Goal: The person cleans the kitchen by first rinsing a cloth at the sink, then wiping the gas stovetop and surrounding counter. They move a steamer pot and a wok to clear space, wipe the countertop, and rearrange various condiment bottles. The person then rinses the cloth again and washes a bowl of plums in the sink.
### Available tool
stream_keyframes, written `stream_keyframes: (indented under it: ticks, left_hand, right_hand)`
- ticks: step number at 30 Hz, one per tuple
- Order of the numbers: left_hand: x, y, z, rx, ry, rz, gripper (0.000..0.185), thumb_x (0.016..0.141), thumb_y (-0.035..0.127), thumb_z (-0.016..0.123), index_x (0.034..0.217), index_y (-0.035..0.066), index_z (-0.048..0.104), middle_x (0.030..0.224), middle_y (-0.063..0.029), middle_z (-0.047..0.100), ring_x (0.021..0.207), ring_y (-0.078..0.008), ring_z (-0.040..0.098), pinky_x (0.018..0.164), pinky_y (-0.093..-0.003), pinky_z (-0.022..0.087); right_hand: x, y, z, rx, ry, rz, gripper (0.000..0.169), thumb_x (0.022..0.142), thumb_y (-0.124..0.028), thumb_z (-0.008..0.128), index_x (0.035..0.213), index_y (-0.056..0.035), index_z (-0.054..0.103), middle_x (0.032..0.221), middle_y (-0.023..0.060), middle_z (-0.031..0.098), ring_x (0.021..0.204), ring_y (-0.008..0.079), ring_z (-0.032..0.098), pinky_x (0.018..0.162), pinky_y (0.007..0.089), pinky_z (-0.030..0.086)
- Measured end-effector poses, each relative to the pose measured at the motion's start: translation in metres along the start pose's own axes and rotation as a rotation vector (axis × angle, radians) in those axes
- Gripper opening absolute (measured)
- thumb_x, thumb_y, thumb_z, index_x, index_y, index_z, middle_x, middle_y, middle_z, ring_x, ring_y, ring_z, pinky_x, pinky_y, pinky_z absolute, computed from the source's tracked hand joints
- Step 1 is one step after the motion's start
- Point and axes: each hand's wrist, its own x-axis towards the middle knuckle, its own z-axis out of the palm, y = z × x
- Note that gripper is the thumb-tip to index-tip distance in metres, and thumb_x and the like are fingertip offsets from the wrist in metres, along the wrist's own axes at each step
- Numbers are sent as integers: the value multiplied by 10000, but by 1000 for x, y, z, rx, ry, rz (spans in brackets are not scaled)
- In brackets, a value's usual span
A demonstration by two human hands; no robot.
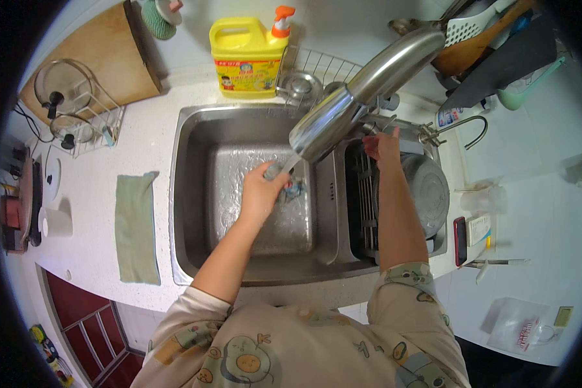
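Note:
In the left basin of the stainless steel sink (213, 114), my left hand (259, 194) grips a clear container (273, 171); my fingers hide much of it. Water runs from the thick metal faucet (327, 121) onto the hand and the container. A clear piece with coloured print (292, 190) shows beside my thumb; whether it belongs to the container, I cannot tell. My right hand (387, 148) is raised over the right basin, its fingers at the faucet's lever (387, 123). How firmly they hold the lever is not visible.
A black dish rack (361, 203) and an upturned grey metal pot (426, 194) occupy the right basin. Behind the sink stand a yellow detergent jug (247, 58) and a wire basket (337, 65). A green cloth (137, 230) lies left; a phone (460, 241) lies right.

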Motion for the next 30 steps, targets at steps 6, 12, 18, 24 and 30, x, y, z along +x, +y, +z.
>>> stream_keyframes:
  ticks: [6, 12, 18, 24, 30]
  left_hand:
    - [8, -13, 8, 268, 47, 157, 160, 705, 106, 593, 810, -15, 593, 680, -123, 589, 583, -185, 554, 532, -268, 421]
    - [-4, 14, 16, 925, -309, 975, 303, 529, 72, 581, 829, 57, 538, 741, -87, 510, 709, -268, 509, 654, -362, 444]
    - [-38, -11, -3, 726, -344, 948, 257, 568, 30, 570, 815, 91, 531, 705, -76, 499, 777, -265, 506, 805, -380, 357]
    - [-26, -33, 0, -792, 315, -154, 83, 811, 127, 445, 781, 80, 505, 699, -24, 523, 651, -131, 495, 601, -338, 411]
    - [1, -16, -23, -764, -530, -762, 85, 766, 130, 540, 761, 45, 533, 580, -4, 474, 508, -97, 425, 490, -196, 357]
  right_hand:
    - [18, -14, -16, -214, -245, -90, 645, 756, -17, 419, 1309, -153, 114, 672, 124, 562, 474, 166, 507, 391, 253, 410]
    - [-83, 59, 9, 160, -583, 479, 486, 750, -422, 526, 1078, -84, 407, 831, 92, 568, 735, 247, 552, 635, 494, 427]
    - [-130, 108, 62, 746, -540, 653, 94, 829, -106, 449, 911, -64, 431, 768, 83, 506, 732, 220, 513, 683, 360, 451]
    - [-155, 102, 88, 785, -403, 286, 126, 750, -201, 548, 715, -84, 517, 604, 10, 462, 596, 151, 466, 530, 263, 366]
    - [-219, 71, 86, -329, -528, -1265, 146, 659, -181, 553, 570, -71, 520, 565, 106, 519, 488, 232, 499, 462, 340, 364]
